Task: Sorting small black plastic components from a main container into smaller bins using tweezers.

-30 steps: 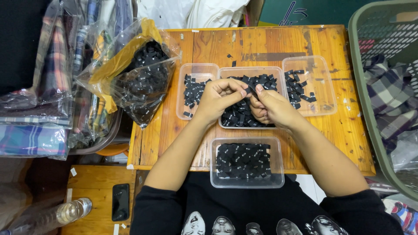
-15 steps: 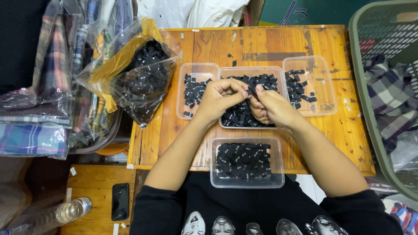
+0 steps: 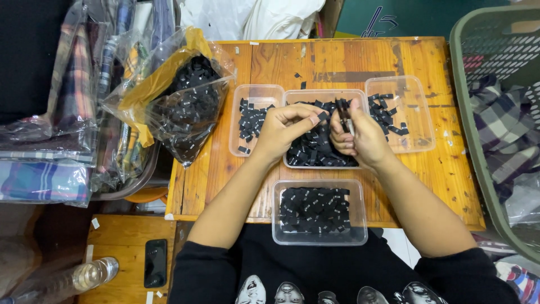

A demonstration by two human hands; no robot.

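Note:
Both my hands hover over the middle clear tray (image 3: 292, 97), which is heaped with small black fabric labels (image 3: 315, 149). My right hand (image 3: 360, 135) grips a thin upright stack of black labels (image 3: 343, 115) between thumb and fingers. My left hand (image 3: 284, 129) pinches one black label (image 3: 322, 116) at its fingertips, close beside that stack. A clear tray on the left (image 3: 254, 90) and another on the right (image 3: 416, 112) hold fewer loose labels. Nearest me, a fourth tray (image 3: 278, 225) contains labels laid flat in neat rows.
A clear plastic bag (image 3: 180, 107) full of black labels sits at the wooden table's (image 3: 337, 56) left edge. Bagged plaid garments (image 3: 50, 141) pile up on the left. A green laundry basket (image 3: 489, 112) with plaid cloth stands right. A phone (image 3: 156, 263) and bottle (image 3: 87, 276) lie lower left.
My hands have drawn slightly apart; the right hand now holds the label stack more upright, and the left hand brings a single label toward it.

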